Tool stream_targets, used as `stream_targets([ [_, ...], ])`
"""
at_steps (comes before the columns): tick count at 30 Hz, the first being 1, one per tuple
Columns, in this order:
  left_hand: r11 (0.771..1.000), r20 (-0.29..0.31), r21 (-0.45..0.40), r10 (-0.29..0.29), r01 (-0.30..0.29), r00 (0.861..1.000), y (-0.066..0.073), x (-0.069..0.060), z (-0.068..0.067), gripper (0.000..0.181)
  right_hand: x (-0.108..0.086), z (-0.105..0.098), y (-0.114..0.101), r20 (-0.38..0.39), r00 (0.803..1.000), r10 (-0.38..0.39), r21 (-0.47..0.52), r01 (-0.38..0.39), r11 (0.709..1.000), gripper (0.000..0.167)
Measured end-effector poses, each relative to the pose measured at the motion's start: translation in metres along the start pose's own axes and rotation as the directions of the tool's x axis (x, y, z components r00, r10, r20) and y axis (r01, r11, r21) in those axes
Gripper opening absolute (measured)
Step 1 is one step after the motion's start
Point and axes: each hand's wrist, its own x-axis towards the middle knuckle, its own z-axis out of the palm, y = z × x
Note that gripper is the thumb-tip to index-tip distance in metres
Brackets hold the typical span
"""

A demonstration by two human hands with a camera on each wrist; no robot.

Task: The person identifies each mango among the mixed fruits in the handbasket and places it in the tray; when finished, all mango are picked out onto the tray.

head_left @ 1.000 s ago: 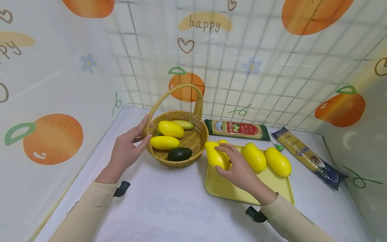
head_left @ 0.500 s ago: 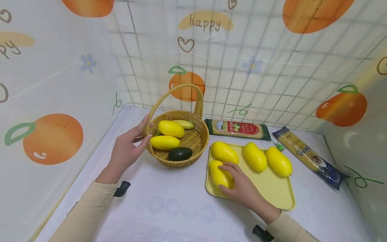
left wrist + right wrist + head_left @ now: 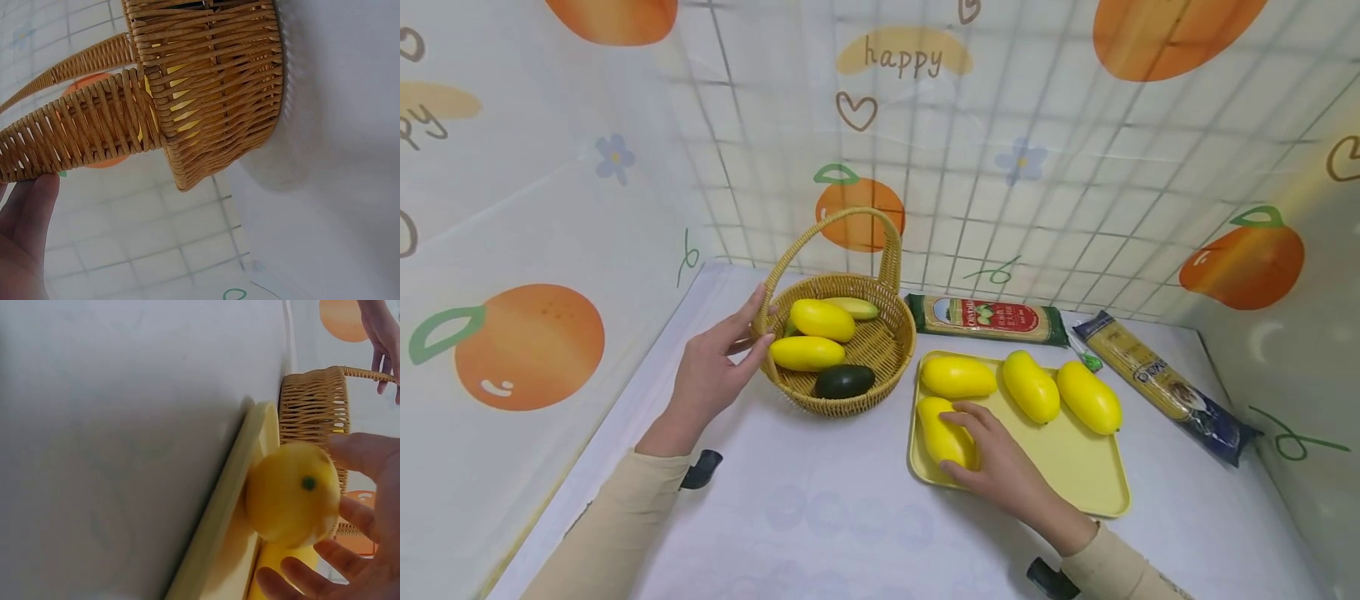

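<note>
At the left of the head view my left hand (image 3: 711, 367) holds the wicker basket (image 3: 895, 367) where its handle (image 3: 785, 265) meets the rim. Finger ends touch the handle's side in the left wrist view; the thumb is out of sight there. Inside the basket lie yellow mangoes (image 3: 822, 320), a greenish-yellow one (image 3: 855, 308) and a dark green oval fruit (image 3: 845, 382). My right hand (image 3: 1000, 454) curls its thumb and fingers round a yellow mango (image 3: 938, 433) resting on the left part of the yellow tray (image 3: 1067, 479). Its stem end (image 3: 308, 483) faces the right wrist camera.
Three more mangoes lie along the tray's back, one of them (image 3: 1032, 387) in the middle. Behind the tray is a green-ended pasta packet (image 3: 988, 319); a blue-ended one (image 3: 1165, 387) slants at the right. A grid wall with printed cloth (image 3: 955, 200) stands behind.
The right hand has lowered its mango from beside the basket onto the tray's front left. The mango behind it has turned to lie more sideways. The left hand stays at the basket.
</note>
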Motion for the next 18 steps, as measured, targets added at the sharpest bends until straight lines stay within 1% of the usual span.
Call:
stream_targets([
  [5, 1.000, 0.000, -0.005, -0.005, 0.005, 1.000, 0.001, 0.000, 0.000, 0.079, -0.001, -0.006, 0.001, -0.029, 0.999, -0.021, 0.002, 0.021, 1.000, 0.059],
  [10, 1.000, -0.007, 0.000, -0.002, 0.002, 1.000, 0.000, 0.000, 0.000, 0.079, 0.002, -0.014, 0.002, -0.066, 0.997, -0.043, 0.006, 0.044, 0.999, 0.056],
  [15, 1.000, -0.011, -0.004, 0.001, -0.001, 1.000, -0.001, 0.000, 0.000, 0.079, 0.012, -0.024, -0.005, -0.062, 0.997, -0.050, 0.008, 0.051, 0.999, 0.057],
  [18, 1.000, -0.008, -0.010, 0.000, 0.000, 1.000, -0.001, 0.000, 0.000, 0.079, 0.025, -0.031, -0.015, -0.060, 0.995, -0.075, 0.027, 0.077, 0.997, 0.056],
])
